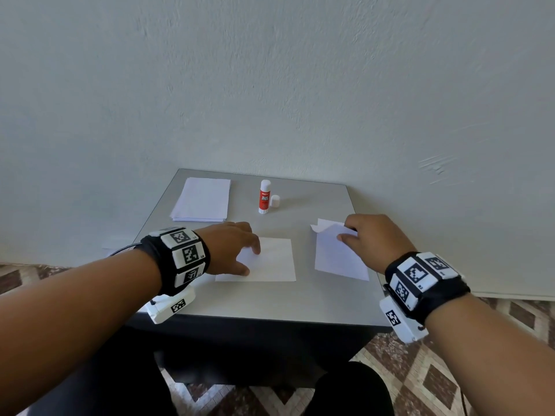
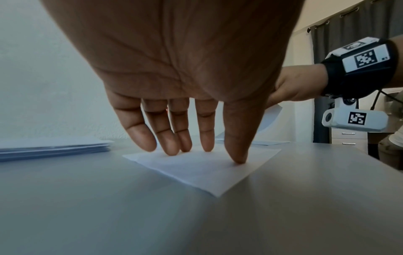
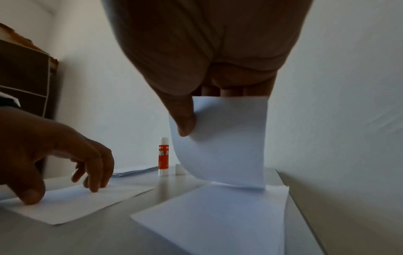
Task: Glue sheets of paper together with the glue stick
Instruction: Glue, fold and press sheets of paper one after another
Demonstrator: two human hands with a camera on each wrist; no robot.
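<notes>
Sheets of paper are lying across the counter [image 1: 270, 298]: a spare stack [image 1: 201, 200] at far left, then a flat sheet [image 1: 271, 261] that the left hand [image 1: 232, 246] is pressing with straight fingers. The uncapped glue stick [image 1: 264, 196] is standing behind, its cap [image 1: 275, 201] beside it. At right, the right hand [image 1: 371, 237] is pinching a curled sheet [image 3: 222, 143] over another. Judged step: joining; next, aligning edges.

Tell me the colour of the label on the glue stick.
Orange-red, on a white glue stick; the right wrist view shows it best.
</notes>
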